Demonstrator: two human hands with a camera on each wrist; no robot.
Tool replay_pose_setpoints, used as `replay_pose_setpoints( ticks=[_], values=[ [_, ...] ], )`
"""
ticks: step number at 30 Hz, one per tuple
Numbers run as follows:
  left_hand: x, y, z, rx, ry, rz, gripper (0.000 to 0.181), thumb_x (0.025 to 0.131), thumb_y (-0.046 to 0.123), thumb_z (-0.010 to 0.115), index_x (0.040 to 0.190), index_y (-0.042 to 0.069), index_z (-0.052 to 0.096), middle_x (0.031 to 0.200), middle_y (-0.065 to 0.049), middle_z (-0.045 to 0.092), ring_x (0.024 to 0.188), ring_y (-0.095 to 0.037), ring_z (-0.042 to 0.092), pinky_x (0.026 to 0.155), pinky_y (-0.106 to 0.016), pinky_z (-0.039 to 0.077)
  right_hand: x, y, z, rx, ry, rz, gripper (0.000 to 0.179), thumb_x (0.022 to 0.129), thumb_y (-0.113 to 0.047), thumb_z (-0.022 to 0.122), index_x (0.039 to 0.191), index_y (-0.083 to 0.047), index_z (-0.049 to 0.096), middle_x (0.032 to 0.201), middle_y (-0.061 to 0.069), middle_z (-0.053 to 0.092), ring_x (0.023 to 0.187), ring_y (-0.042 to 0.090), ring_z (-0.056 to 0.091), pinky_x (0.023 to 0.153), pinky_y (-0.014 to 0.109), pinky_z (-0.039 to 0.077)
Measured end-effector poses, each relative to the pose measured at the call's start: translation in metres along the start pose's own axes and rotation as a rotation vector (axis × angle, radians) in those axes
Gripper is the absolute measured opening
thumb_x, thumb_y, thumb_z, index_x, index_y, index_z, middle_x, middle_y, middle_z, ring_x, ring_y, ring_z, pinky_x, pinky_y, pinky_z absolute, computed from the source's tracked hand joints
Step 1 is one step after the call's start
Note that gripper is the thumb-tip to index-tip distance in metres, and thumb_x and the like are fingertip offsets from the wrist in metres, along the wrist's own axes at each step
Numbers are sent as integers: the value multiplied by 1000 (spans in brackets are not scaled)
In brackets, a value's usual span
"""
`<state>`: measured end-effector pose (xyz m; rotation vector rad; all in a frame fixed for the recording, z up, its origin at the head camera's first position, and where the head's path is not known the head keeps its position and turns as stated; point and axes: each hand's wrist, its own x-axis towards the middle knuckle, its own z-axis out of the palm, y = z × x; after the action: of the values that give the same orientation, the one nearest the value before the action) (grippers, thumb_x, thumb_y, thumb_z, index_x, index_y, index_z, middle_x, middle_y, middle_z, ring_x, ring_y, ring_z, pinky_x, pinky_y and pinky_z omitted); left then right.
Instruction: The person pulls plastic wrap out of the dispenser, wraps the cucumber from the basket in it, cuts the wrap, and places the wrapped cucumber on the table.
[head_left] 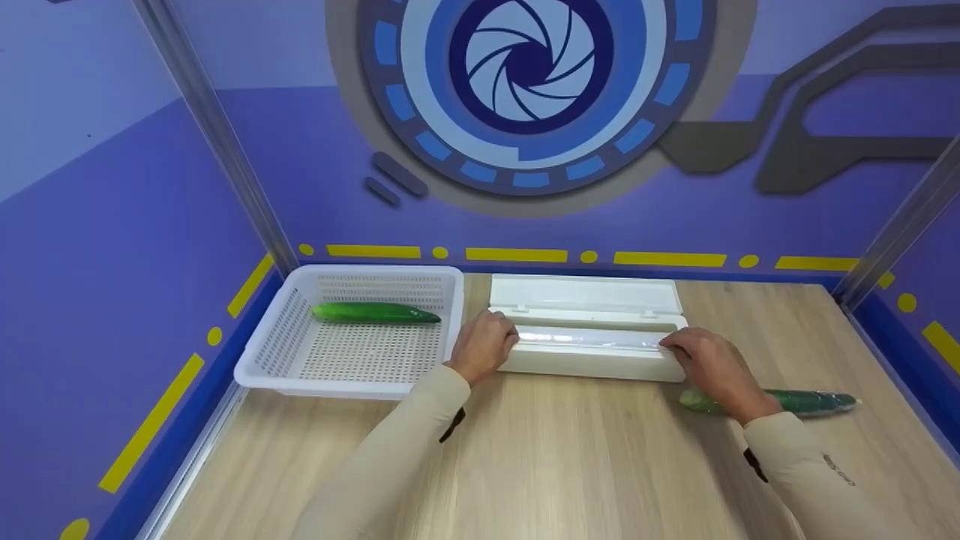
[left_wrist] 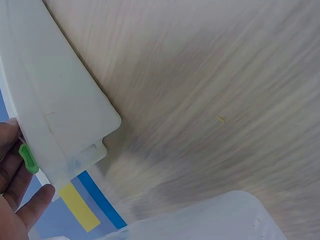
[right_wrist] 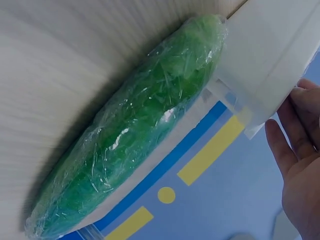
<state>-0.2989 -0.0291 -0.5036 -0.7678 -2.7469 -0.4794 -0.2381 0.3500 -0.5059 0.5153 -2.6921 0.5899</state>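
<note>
A white plastic wrap dispenser box [head_left: 592, 366] lies on the table with its lid [head_left: 585, 294] tipped back. Shiny clear plastic wrap [head_left: 589, 338] spans its top. My left hand [head_left: 481, 347] pinches the wrap at the left end, close to a small green slider [left_wrist: 28, 158]. At the opposite end, my right hand [head_left: 716, 371] pinches the wrap with curled fingers; the exact fingertip contact is partly hidden. A film-wrapped cucumber [right_wrist: 132, 127] rests on the table beneath my right wrist, its middle covered by that hand in the head view.
To the left, a white perforated basket [head_left: 259, 377] holds an unwrapped cucumber [head_left: 375, 312]; its rim is close to my left wrist. Behind the table stands a blue patterned wall [head_left: 300, 172], with metal posts at both corners.
</note>
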Motion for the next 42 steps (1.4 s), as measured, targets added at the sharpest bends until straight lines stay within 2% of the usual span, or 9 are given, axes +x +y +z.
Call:
replay_pose_setpoints(
  ticks=[9, 12, 16, 19, 22, 26, 31, 38, 42],
  values=[
    [2, 2, -1, 93, 101, 61, 15, 106, 18, 68, 101, 9, 78, 96, -3, 70, 93, -20, 64, 80, -34, 56, 1, 3, 6, 78, 141, -2, 24, 93, 14, 72, 112, 1, 75, 104, 13, 74, 97, 33, 73, 81, 53, 59],
    [5, 2, -5, 121, 124, 87, 15, 106, 19, 67, 102, 10, 78, 97, -3, 69, 93, -20, 64, 77, -33, 56, 3, 3, 5, 121, 136, 33, 23, 94, 13, 73, 113, 0, 77, 105, 11, 74, 98, 30, 72, 83, 40, 60],
    [9, 2, -10, -16, 101, 56, 14, 107, 16, 66, 103, 7, 76, 98, -4, 69, 91, -19, 66, 79, -32, 57, 5, 2, 2, 156, 116, 65, 23, 94, 11, 73, 113, -2, 78, 106, 10, 74, 98, 27, 70, 87, 12, 47],
    [11, 2, -13, -175, 62, 1, 13, 107, 12, 65, 104, 4, 75, 99, -6, 70, 91, -19, 67, 83, -34, 57, 7, 3, 1, 151, 110, 50, 24, 93, 11, 73, 113, -2, 78, 106, 10, 72, 96, 25, 68, 86, 2, 37],
    [13, 1, -15, -253, 27, -51, 13, 108, 12, 64, 106, 4, 74, 99, -7, 71, 91, -18, 67, 84, -34, 57, 9, 3, 0, 110, 117, 7, 26, 89, 13, 77, 110, -2, 77, 104, 10, 71, 92, 24, 69, 85, 9, 47],
    [15, 1, -18, -274, 0, -87, 13, 107, 13, 65, 108, 4, 75, 99, -6, 72, 88, -16, 65, 83, -31, 57, 11, 1, 0, 60, 143, -38, 25, 86, 13, 81, 105, -2, 78, 98, 7, 69, 87, 21, 68, 80, 34, 60],
    [16, 2, -19, -253, -2, -52, 6, 101, 9, 74, 104, 6, 77, 97, -6, 72, 87, -15, 64, 80, -28, 57, 11, 1, 0, 23, 184, -50, 19, 86, 14, 80, 100, 0, 79, 94, 7, 69, 83, 23, 69, 76, 47, 60],
    [13, 2, -17, -172, 91, 8, 4, 98, 7, 78, 96, 10, 79, 93, -1, 75, 87, -15, 71, 79, -29, 58, 8, 3, -2, 12, 191, -25, 19, 89, 14, 77, 102, 0, 79, 95, 8, 67, 84, 24, 68, 77, 49, 59],
    [12, 2, -18, -159, 115, 12, 4, 97, 8, 79, 96, 12, 80, 94, 0, 77, 89, -15, 72, 81, -30, 58, 6, 5, -3, 12, 195, -21, 19, 89, 14, 78, 102, 0, 79, 94, 8, 67, 84, 24, 67, 76, 38, 59]
  ],
)
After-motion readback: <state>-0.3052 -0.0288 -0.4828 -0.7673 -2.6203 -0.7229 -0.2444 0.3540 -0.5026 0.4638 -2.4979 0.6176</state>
